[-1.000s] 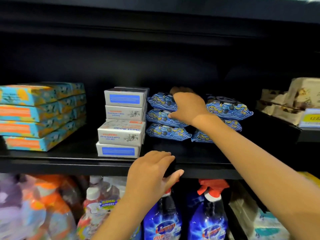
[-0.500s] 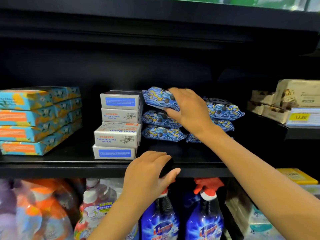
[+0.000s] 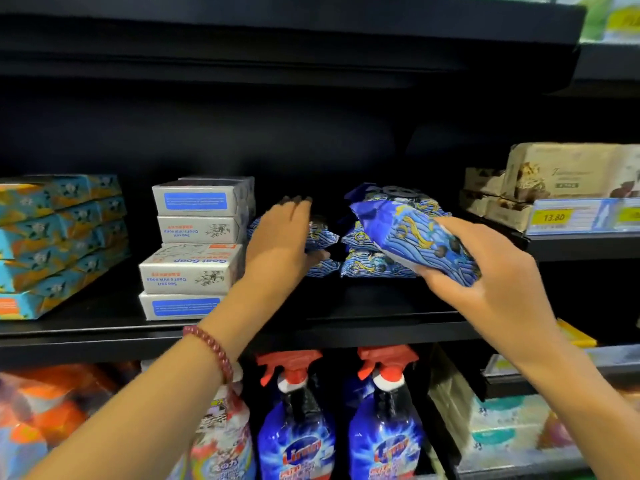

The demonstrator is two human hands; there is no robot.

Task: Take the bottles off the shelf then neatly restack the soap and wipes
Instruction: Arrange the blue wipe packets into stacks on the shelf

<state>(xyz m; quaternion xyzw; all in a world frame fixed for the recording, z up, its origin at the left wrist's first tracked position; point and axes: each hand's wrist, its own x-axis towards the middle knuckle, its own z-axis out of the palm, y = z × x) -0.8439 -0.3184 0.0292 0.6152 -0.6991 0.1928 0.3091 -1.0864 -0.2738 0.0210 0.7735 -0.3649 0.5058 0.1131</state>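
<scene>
My right hand (image 3: 485, 271) grips a blue patterned wipes pack (image 3: 412, 237), lifted and tilted in front of the right pile of wipes (image 3: 374, 266). My left hand (image 3: 277, 247) reaches onto the black shelf (image 3: 346, 327), fingers straight, resting on the left pile of wipes (image 3: 322, 233), which it largely hides. Beside that hand stands a stack of white goat soap boxes (image 3: 194, 247), its boxes lying unevenly.
Teal and orange flat boxes (image 3: 59, 244) are stacked at the shelf's left. Beige boxes (image 3: 554, 178) and a yellow price tag (image 3: 553, 217) sit on the neighbouring shelf at right. Blue spray bottles (image 3: 298, 431) with red triggers stand on the shelf below.
My right hand has pulled the top wipes pack off the left pile and moved it right and toward me. My left hand left the shelf edge and reached in to the left pile.
</scene>
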